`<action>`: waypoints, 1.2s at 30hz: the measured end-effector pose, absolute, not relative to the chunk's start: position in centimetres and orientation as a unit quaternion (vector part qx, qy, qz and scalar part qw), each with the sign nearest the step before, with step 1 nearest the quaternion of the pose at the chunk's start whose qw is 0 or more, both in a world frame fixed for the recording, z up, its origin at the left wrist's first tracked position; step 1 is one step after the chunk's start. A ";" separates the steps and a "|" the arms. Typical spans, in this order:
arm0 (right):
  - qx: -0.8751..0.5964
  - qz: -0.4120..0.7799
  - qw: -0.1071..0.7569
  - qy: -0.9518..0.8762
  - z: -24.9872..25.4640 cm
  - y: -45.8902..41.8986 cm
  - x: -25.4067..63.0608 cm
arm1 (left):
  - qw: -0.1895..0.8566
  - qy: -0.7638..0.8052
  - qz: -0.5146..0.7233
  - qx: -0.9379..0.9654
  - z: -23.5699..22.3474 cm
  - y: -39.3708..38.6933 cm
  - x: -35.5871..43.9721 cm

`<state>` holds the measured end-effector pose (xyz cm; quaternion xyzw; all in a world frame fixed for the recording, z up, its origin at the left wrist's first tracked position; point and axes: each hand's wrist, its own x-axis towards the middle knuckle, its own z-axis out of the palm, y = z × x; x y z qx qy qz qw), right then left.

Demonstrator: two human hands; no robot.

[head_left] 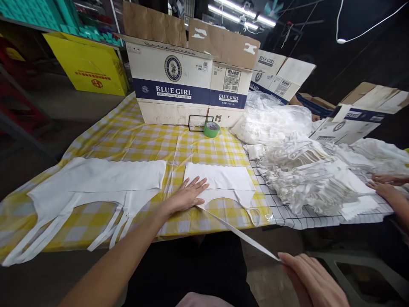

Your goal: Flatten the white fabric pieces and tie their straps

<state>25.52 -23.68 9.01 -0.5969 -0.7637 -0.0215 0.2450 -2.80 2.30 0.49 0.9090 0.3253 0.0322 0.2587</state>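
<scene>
A white strappy garment lies flat on the table, its upper part folded over. My left hand rests on its left side, palm down with the fingers spread. From under that hand a white strap runs taut past the table's front edge. Its end is pinched between the thumb and fingers of my right hand, which is off the table at lower right. Another strap forms a loop at the garment's right corner. To the left lies a larger flat white garment with several straps hanging toward me.
On the yellow checked tablecloth a roll of green tape sits before a Blue Girl carton. Heaped white garments and a clear plastic bag stand at right. Another person's hands reach in there. A yellow box is far left.
</scene>
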 end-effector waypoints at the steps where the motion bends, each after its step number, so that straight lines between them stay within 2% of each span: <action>1: -0.581 -0.042 0.241 -0.776 9.9 -23.3 25.8 | 0.258 0.324 0.034 0.909 0.4 2.4 -2.8; 6: -0.543 -0.076 0.241 -0.801 12.6 -21.6 25.9 | 0.254 0.343 0.050 0.903 0.3 2.7 -2.6; 9: -0.522 -0.068 0.250 -0.813 13.6 -20.7 25.2 | 0.289 0.363 0.101 0.880 2.3 1.1 -1.5; 12: -0.500 -0.047 0.276 -0.820 14.6 -19.3 24.3 | 0.395 0.304 0.151 0.854 6.5 -2.3 0.3; 16: -0.450 0.003 0.293 -0.843 15.5 -17.1 23.6 | 0.543 0.153 0.170 0.808 12.0 -6.3 2.7; 19: -0.426 0.054 0.288 -0.856 16.0 -15.7 23.4 | 0.635 0.112 0.188 0.741 13.5 -7.4 4.2; 22: -0.429 0.078 0.291 -0.852 15.9 -14.6 23.6 | 0.708 0.128 0.223 0.658 13.2 -7.6 5.0; 30: -0.531 -0.154 0.386 -0.738 10.5 -12.8 23.1 | 0.709 0.262 0.272 0.595 11.7 -7.7 4.9; 36: -0.509 -0.108 0.353 -0.777 7.8 -12.2 21.9 | 0.708 0.281 0.274 0.587 11.3 -7.9 5.1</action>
